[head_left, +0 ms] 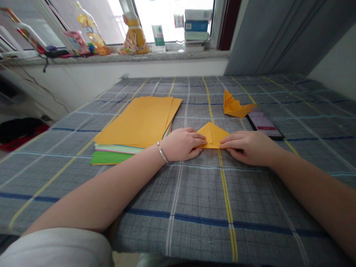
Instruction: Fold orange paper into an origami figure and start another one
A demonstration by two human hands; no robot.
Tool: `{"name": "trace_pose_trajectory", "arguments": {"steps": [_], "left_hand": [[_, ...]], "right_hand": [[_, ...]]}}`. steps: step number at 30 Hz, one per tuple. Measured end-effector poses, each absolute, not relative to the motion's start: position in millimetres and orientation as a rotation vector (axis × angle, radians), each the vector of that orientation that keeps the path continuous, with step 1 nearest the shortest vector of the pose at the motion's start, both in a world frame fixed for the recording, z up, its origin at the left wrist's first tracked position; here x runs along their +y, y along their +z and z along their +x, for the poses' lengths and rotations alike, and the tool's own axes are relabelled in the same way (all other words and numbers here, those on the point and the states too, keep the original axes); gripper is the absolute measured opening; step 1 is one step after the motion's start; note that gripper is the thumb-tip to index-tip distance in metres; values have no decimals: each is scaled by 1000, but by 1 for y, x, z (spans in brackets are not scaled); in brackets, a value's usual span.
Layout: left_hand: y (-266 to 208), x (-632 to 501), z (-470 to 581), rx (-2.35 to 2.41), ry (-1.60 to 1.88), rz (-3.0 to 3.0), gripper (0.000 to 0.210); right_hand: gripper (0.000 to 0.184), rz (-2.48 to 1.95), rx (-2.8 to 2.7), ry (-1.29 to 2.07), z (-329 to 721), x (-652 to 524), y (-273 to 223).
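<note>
A sheet of orange paper, folded into a low triangle with its peak pointing away from me, lies on the checked tablecloth. My left hand, with a silver bangle at the wrist, presses its fingers on the left corner. At the right corner, my right hand pinches the lower edge between thumb and fingers. Both corners are partly hidden under my fingertips. A folded orange paper boat stands beyond my right hand.
To the left is a stack of coloured paper, orange on top. A phone lies behind my right hand, partly blurred. Bottles and boxes line the windowsill. The checked tablecloth covers the table.
</note>
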State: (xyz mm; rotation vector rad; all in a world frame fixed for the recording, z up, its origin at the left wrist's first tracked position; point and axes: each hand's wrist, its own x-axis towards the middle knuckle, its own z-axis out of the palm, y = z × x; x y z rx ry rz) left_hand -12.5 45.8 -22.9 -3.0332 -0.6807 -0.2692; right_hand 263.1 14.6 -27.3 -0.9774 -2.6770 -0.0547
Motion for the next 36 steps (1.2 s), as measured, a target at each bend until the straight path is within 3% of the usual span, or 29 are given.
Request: {"name": "trace_pose_trajectory", "arguments": {"steps": [8, 15, 26, 36], "left_hand": [[-26, 53, -13, -1043, -471, -3002, 28], [-35, 64, -11, -1687, -725, -2966, 27], [-37, 66, -9, -1603, -699, -2891, 35], [-34, 59, -6, -1502, -516, -2843, 23]], "right_hand": [[27, -1303, -2383, 93, 266, 28, -37], [20, -1448, -2164, 261, 269, 37, -44], [14, -1544, -2110, 240, 266, 50, -48], [16, -1640, -2159, 400, 279, 57, -40]]}}
